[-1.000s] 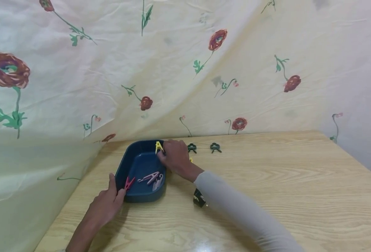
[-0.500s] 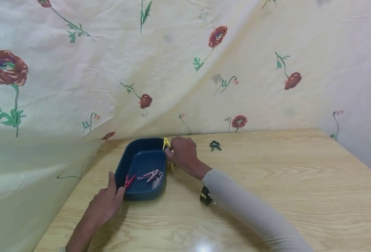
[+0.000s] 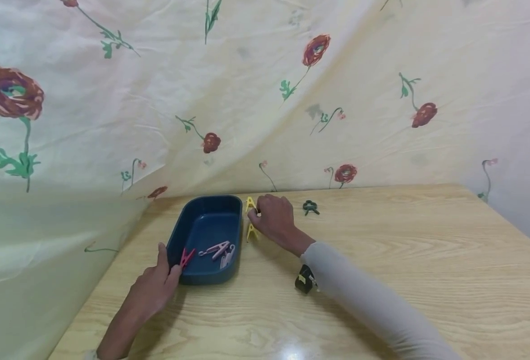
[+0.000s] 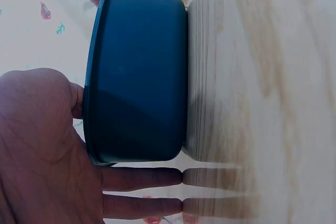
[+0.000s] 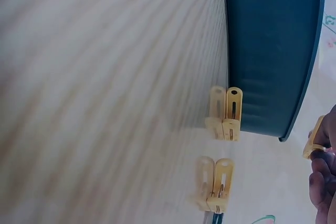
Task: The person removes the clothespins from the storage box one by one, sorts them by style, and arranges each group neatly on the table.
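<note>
My left hand [image 3: 152,287] grips the near left corner of a deep blue tub [image 4: 136,77], thumb hooked over the rim. Two straight fingers [image 4: 142,179] reach down beside its wall to the tabletop. Inside lie a red clothespin [image 3: 186,258] and pale pink clothespins [image 3: 218,249]. My right hand [image 3: 276,220] is just outside the right rim, pinching a yellow clothespin [image 5: 314,139] raised above the table. Below it, two more yellow clothespins stand on the table: one [image 5: 233,114] beside the tub wall, another [image 5: 223,182] farther along.
A dark green clip [image 3: 310,207] stands at the back, right of my right hand. A black camera [image 3: 304,279] hangs at the right wrist. Flowered cloth [image 3: 228,100] drapes behind and left of the wooden table [image 3: 404,250].
My right hand has moved right with the yellow clothespin, from over the tub to outside its right rim. One dark green clip is now hidden behind that hand. The left hand keeps its hold.
</note>
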`<act>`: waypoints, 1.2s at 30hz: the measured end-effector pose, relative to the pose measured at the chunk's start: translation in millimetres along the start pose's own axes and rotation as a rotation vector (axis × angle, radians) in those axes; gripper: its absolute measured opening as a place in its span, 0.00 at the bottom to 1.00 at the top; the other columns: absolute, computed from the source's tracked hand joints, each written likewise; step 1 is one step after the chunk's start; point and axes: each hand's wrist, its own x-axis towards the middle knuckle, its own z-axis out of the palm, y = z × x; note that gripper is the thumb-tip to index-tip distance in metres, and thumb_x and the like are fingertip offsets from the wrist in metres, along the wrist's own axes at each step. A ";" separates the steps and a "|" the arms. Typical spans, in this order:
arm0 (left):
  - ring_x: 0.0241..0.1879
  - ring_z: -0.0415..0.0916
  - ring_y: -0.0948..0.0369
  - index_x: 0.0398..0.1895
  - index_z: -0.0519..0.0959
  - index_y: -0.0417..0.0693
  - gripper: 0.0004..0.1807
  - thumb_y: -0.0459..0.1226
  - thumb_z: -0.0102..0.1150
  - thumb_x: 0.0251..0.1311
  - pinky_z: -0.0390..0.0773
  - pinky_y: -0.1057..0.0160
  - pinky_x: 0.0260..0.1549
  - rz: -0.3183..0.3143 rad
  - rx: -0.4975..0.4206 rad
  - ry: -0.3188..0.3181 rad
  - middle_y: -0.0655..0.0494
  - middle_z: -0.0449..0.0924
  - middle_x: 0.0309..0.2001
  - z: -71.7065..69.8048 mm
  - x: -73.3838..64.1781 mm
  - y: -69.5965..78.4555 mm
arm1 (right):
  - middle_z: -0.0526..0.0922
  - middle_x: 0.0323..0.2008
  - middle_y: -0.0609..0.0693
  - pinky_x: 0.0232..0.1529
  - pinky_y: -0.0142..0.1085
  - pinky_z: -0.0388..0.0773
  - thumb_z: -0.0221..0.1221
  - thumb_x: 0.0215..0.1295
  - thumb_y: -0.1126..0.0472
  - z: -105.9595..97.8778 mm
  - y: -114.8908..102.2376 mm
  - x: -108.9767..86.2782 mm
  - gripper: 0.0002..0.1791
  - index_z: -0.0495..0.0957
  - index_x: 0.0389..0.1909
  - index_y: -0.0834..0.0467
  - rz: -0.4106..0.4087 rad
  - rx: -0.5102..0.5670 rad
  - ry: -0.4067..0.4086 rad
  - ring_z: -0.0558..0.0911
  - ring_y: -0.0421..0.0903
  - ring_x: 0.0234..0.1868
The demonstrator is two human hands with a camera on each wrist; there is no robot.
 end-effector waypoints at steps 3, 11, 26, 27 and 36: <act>0.29 0.70 0.50 0.77 0.26 0.35 0.43 0.50 0.33 0.75 0.63 0.57 0.20 -0.011 -0.011 -0.006 0.22 0.61 0.65 1.2 0.5 1.3 | 0.52 0.12 0.42 0.19 0.34 0.47 0.59 0.51 0.64 -2.5 4.6 -3.0 0.23 0.56 0.08 0.49 0.005 0.003 0.007 0.50 0.40 0.16; 0.27 0.69 0.52 0.77 0.26 0.36 0.43 0.49 0.33 0.75 0.63 0.57 0.20 -0.009 -0.016 -0.007 0.22 0.60 0.65 1.2 -0.1 0.8 | 0.50 0.11 0.40 0.18 0.32 0.44 0.59 0.50 0.64 -9.6 19.8 -9.2 0.24 0.54 0.08 0.49 0.031 0.003 0.007 0.48 0.38 0.15; 0.22 0.65 0.53 0.77 0.26 0.36 0.44 0.50 0.33 0.75 0.64 0.58 0.20 -0.012 -0.028 -0.005 0.23 0.62 0.63 3.2 0.7 -0.8 | 0.55 0.10 0.41 0.17 0.35 0.50 0.60 0.54 0.63 -22.9 37.0 -11.1 0.23 0.58 0.08 0.50 0.028 -0.056 -0.102 0.54 0.39 0.14; 0.22 0.66 0.53 0.77 0.26 0.35 0.44 0.50 0.34 0.75 0.64 0.58 0.20 -0.014 -0.024 -0.005 0.23 0.61 0.64 2.9 0.5 -0.4 | 0.56 0.10 0.41 0.17 0.35 0.51 0.60 0.55 0.63 -23.8 38.9 -11.4 0.23 0.58 0.08 0.50 0.030 -0.065 -0.117 0.54 0.39 0.14; 0.32 0.72 0.49 0.77 0.28 0.34 0.43 0.49 0.34 0.75 0.64 0.58 0.21 -0.014 0.004 0.001 0.21 0.52 0.70 0.1 0.1 0.8 | 0.58 0.10 0.43 0.16 0.37 0.53 0.58 0.55 0.61 -24.6 55.4 -14.3 0.23 0.59 0.08 0.50 0.083 -0.118 -0.190 0.57 0.41 0.15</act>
